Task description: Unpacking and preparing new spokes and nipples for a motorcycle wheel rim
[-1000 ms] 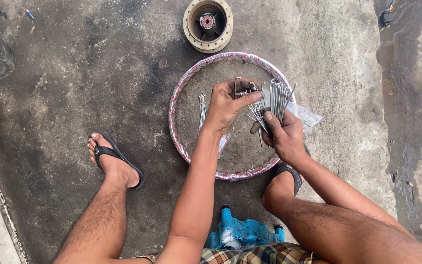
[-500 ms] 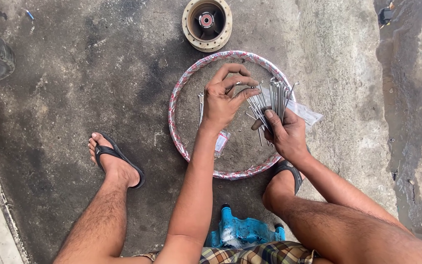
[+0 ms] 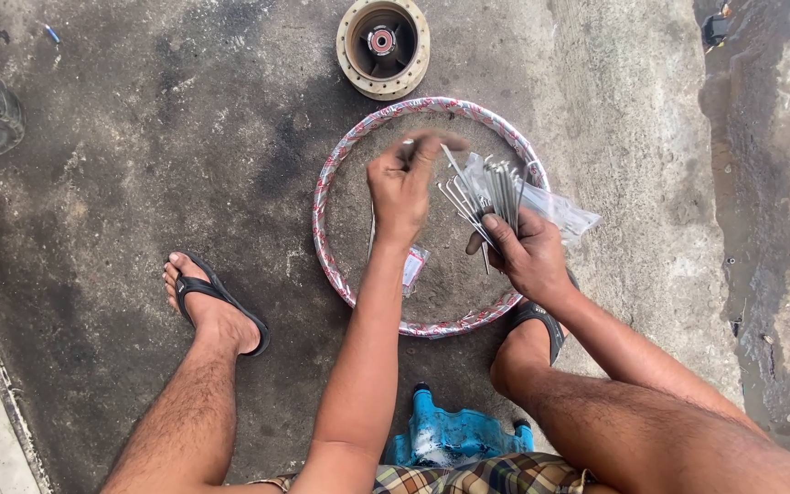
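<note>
Concrete floor (image 3: 139,137), stained dark. Wheel rim (image 3: 329,247), wrapped in red-and-white tape, lies flat between the person's sandalled feet, within easy reach. Wheel hub (image 3: 383,46) sits just beyond the rim's far edge, open face up. Right hand (image 3: 528,256) has its grip clenched on a bundle of spokes (image 3: 496,192), fanned upward over the rim's right side. Left hand (image 3: 401,187), blurred, pinches near a spoke; grip unclear.

A bundle of thin silver wheel spokes (image 3: 496,197) fans upward, gripped at its lower end, above a round rim wrapped in red-and-white film (image 3: 340,165) lying flat on concrete.
</note>
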